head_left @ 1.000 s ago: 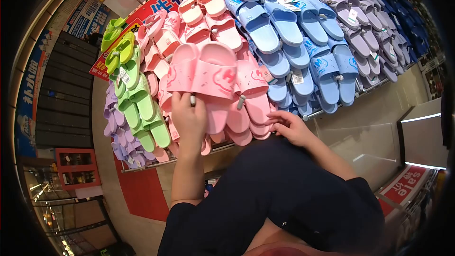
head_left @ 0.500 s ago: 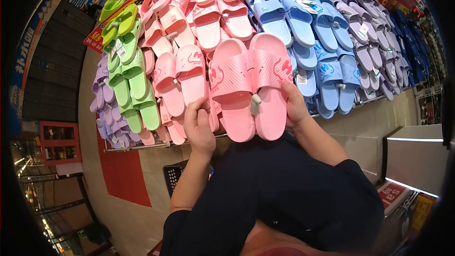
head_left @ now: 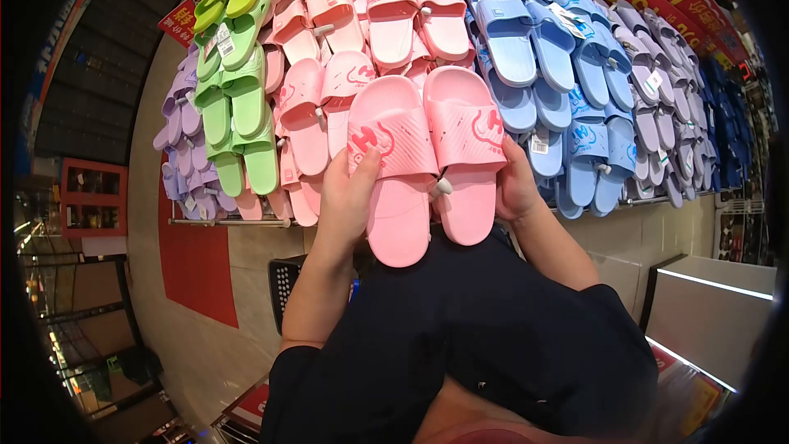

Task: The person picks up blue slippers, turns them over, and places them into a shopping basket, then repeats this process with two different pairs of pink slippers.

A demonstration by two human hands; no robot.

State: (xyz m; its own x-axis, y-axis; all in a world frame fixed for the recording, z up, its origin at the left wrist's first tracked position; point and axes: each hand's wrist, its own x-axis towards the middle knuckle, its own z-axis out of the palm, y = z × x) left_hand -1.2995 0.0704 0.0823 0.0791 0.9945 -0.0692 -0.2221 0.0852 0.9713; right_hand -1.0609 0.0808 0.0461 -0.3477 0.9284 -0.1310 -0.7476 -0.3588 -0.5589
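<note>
A pair of pink slippers, joined by a pale tag fastener, is held up in front of me, toes upward. My left hand grips the outer side of the left slipper, its thumb on the strap. Around the outer edge of the right slipper, my right hand is closed, its fingers partly hidden. Red lettering and line drawings mark both straps. Just behind hang more pink slippers in rows.
Green slippers and purple slippers hang at the left, blue slippers and grey-lilac slippers at the right. A metal rail runs below. A black perforated basket stands near my left forearm.
My left hand has moved up onto the left slipper and now grips it. The pair has spread slightly and shifted a little lower. The rack appears shifted right and upward at its middle.
</note>
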